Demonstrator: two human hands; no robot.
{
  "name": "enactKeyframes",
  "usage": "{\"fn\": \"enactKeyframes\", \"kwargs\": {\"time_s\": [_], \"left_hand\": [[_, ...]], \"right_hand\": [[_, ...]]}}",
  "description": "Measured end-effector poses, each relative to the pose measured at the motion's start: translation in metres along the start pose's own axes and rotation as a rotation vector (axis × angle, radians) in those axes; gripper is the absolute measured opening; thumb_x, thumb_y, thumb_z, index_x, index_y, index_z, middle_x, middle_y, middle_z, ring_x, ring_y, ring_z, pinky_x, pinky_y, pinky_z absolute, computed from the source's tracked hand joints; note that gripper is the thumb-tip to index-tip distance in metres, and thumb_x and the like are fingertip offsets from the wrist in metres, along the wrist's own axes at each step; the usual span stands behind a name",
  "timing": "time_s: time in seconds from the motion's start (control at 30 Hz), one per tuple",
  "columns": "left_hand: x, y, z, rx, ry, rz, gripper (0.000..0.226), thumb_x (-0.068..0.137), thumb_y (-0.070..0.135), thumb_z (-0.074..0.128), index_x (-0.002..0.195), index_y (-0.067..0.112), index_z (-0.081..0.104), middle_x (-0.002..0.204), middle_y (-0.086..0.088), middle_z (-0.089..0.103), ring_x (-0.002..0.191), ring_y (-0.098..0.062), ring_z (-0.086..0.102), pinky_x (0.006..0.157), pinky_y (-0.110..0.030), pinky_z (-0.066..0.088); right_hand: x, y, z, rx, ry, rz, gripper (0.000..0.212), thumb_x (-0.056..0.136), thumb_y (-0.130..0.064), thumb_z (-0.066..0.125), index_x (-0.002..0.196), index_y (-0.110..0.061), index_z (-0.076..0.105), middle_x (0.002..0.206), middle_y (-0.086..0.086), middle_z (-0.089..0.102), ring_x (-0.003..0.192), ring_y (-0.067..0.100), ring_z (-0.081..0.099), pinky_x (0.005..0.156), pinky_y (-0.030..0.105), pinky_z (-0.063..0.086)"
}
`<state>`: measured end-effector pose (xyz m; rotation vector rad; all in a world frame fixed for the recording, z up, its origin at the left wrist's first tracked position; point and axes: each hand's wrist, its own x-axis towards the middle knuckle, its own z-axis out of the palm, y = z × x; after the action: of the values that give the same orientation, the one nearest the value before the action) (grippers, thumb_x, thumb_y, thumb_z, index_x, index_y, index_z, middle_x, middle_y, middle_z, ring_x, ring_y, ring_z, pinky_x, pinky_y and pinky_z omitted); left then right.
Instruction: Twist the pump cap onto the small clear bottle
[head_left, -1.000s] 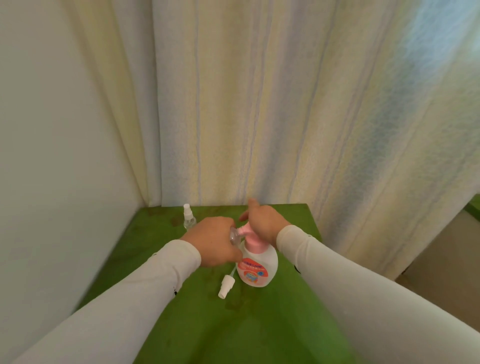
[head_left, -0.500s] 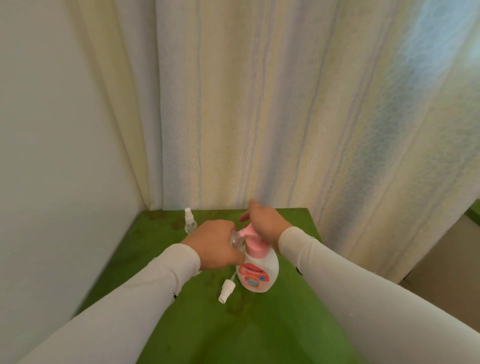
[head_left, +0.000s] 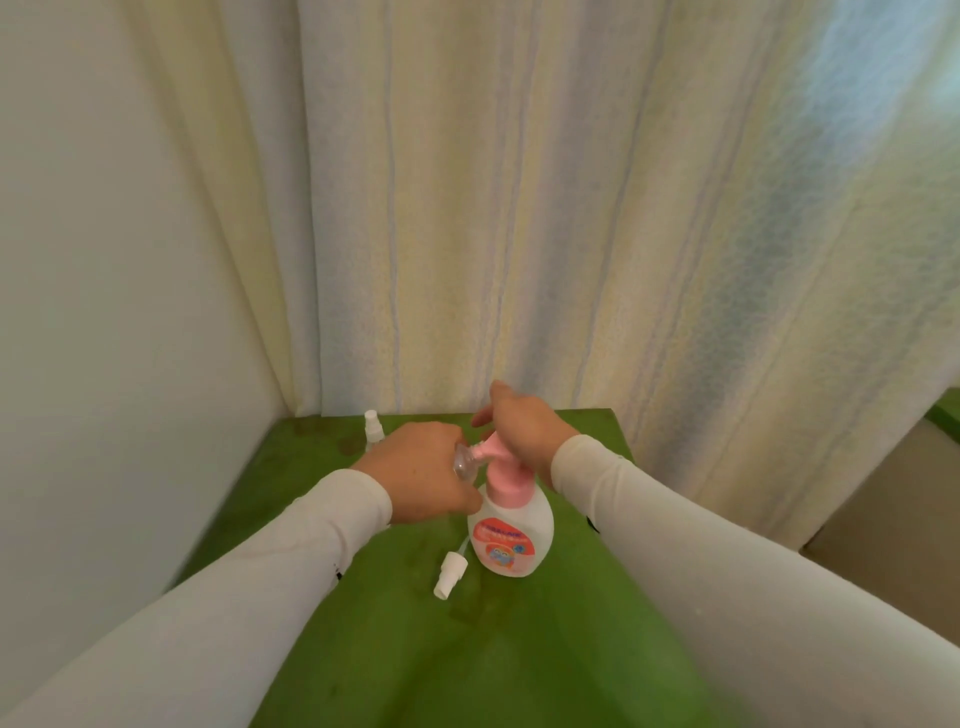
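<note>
A white pump bottle (head_left: 511, 535) with a pink pump head (head_left: 500, 470) and a red label stands on the green table (head_left: 395, 649). My right hand (head_left: 524, 428) rests on top of the pink pump head, fingers fairly straight. My left hand (head_left: 421, 470) grips a small clear bottle (head_left: 464, 464), its mouth held against the pump's nozzle. A white spray cap with its thin tube (head_left: 449, 574) lies on the table just left of the pump bottle.
A second small clear spray bottle (head_left: 373, 428) stands at the table's back left, behind my left hand. A wall runs along the left, a pale curtain (head_left: 571, 234) hangs behind the table, and floor shows at the right.
Both hands and the bottles hold nearly the same pose; the view has shifted slightly.
</note>
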<state>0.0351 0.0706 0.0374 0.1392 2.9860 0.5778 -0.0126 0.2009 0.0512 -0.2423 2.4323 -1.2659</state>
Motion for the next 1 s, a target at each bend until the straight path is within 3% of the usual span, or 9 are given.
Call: {"fn": "enactKeyframes", "kwargs": {"time_s": [0.13, 0.27, 0.37, 0.43, 0.63, 0.87, 0.93, 1.0], "left_hand": [[-0.002, -0.001, 0.012, -0.029, -0.008, -0.003, 0.022, 0.069, 0.031, 0.067, 0.068, 0.022, 0.046, 0.071, 0.004, 0.053, 0.064, -0.010, 0.051, 0.054, -0.027, 0.036], [-0.002, -0.001, 0.010, 0.002, -0.056, 0.002, 0.022, 0.070, 0.031, 0.066, 0.070, 0.020, 0.047, 0.073, 0.001, 0.055, 0.067, -0.014, 0.054, 0.058, -0.029, 0.042], [-0.001, 0.000, 0.002, -0.030, -0.019, -0.004, 0.022, 0.068, 0.032, 0.067, 0.069, 0.020, 0.049, 0.073, 0.001, 0.056, 0.068, -0.015, 0.055, 0.060, -0.030, 0.044], [0.000, -0.001, 0.002, -0.030, 0.001, -0.004, 0.023, 0.067, 0.032, 0.068, 0.068, 0.021, 0.048, 0.072, 0.002, 0.055, 0.065, -0.013, 0.054, 0.057, -0.029, 0.043], [-0.003, 0.000, 0.013, -0.008, -0.043, 0.001, 0.022, 0.071, 0.030, 0.067, 0.069, 0.021, 0.046, 0.071, 0.003, 0.053, 0.063, -0.010, 0.051, 0.053, -0.025, 0.036], [-0.001, 0.001, 0.000, 0.003, -0.004, 0.015, 0.023, 0.068, 0.029, 0.067, 0.065, 0.022, 0.046, 0.069, 0.004, 0.053, 0.062, -0.009, 0.051, 0.052, -0.025, 0.034], [-0.001, -0.001, 0.007, -0.033, 0.001, 0.013, 0.024, 0.068, 0.029, 0.067, 0.065, 0.022, 0.045, 0.069, 0.004, 0.052, 0.061, -0.010, 0.050, 0.052, -0.026, 0.034], [-0.003, -0.002, 0.014, -0.052, -0.013, 0.006, 0.023, 0.070, 0.029, 0.067, 0.067, 0.021, 0.045, 0.068, 0.004, 0.052, 0.061, -0.010, 0.049, 0.052, -0.026, 0.034]], "right_hand": [[-0.001, 0.009, 0.005, -0.122, -0.012, -0.055, 0.034, 0.098, -0.018, 0.037, 0.125, -0.002, 0.049, 0.123, 0.021, 0.057, 0.114, 0.036, 0.053, 0.100, 0.044, 0.040], [-0.005, 0.008, 0.006, -0.133, -0.035, -0.049, 0.035, 0.094, -0.017, 0.047, 0.126, -0.003, 0.047, 0.123, 0.023, 0.056, 0.114, 0.036, 0.052, 0.099, 0.043, 0.038], [-0.002, 0.001, 0.000, -0.056, -0.017, -0.060, 0.036, 0.097, -0.021, 0.039, 0.123, 0.003, 0.049, 0.108, 0.016, 0.056, 0.101, 0.026, 0.052, 0.102, 0.043, 0.041], [0.000, 0.001, 0.000, -0.023, -0.010, -0.046, 0.039, 0.098, -0.024, 0.035, 0.121, 0.002, 0.052, 0.103, 0.014, 0.056, 0.094, 0.024, 0.050, 0.096, 0.039, 0.043], [-0.005, 0.009, 0.006, -0.173, -0.049, -0.061, 0.036, 0.094, -0.016, 0.046, 0.128, -0.004, 0.047, 0.124, 0.022, 0.056, 0.116, 0.036, 0.052, 0.099, 0.041, 0.038], [0.000, 0.002, 0.000, -0.066, -0.036, -0.084, 0.035, 0.096, -0.020, 0.043, 0.122, 0.002, 0.050, 0.105, 0.014, 0.058, 0.093, 0.023, 0.050, 0.091, 0.036, 0.042], [-0.001, 0.006, 0.002, -0.105, -0.036, -0.090, 0.035, 0.095, -0.019, 0.045, 0.123, 0.001, 0.049, 0.105, 0.013, 0.059, 0.097, 0.026, 0.053, 0.091, 0.035, 0.040], [-0.004, 0.010, 0.005, -0.160, -0.034, -0.088, 0.034, 0.097, -0.018, 0.041, 0.125, -0.001, 0.048, 0.118, 0.017, 0.060, 0.109, 0.032, 0.055, 0.096, 0.039, 0.039]]}}
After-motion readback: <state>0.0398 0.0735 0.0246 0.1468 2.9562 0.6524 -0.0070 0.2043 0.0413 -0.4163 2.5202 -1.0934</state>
